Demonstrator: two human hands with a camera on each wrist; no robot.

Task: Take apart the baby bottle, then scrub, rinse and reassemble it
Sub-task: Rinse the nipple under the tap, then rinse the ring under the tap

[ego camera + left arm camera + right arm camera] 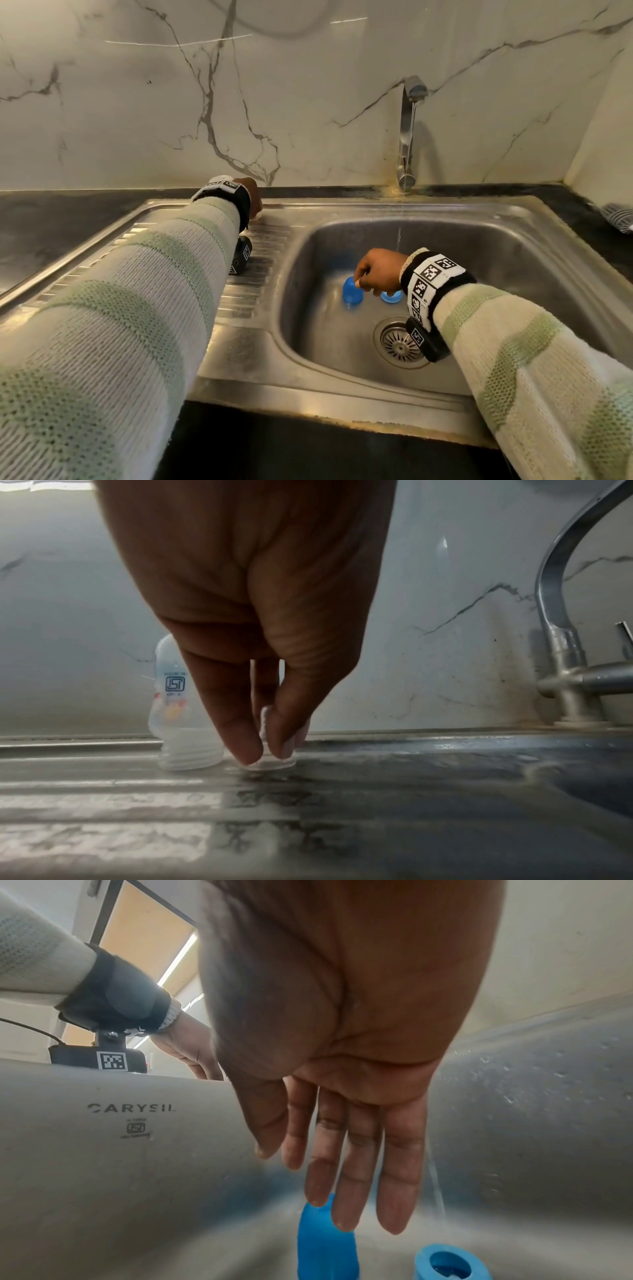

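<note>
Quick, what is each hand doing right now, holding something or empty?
Left hand: pinching a clear nipple on the drainboard.
Right hand: open, straight fingers reaching down to the blue cap in the sink; no grip visible.

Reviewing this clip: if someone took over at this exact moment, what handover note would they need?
Left hand: pinching the clear nipple at the drainboard, beside the bottle body, which stands mouth-down.
Right hand: open, fingers reaching down onto the blue cap on the sink basin floor; the head view suggests contact, but no firm grip is visible.
Blue collar ring lies beside the cap. Tap is running a thin stream.
Done: bottle is apart.
Left: whether scrubbing or rinsing is finished cannot be told; reassembly remains.
</note>
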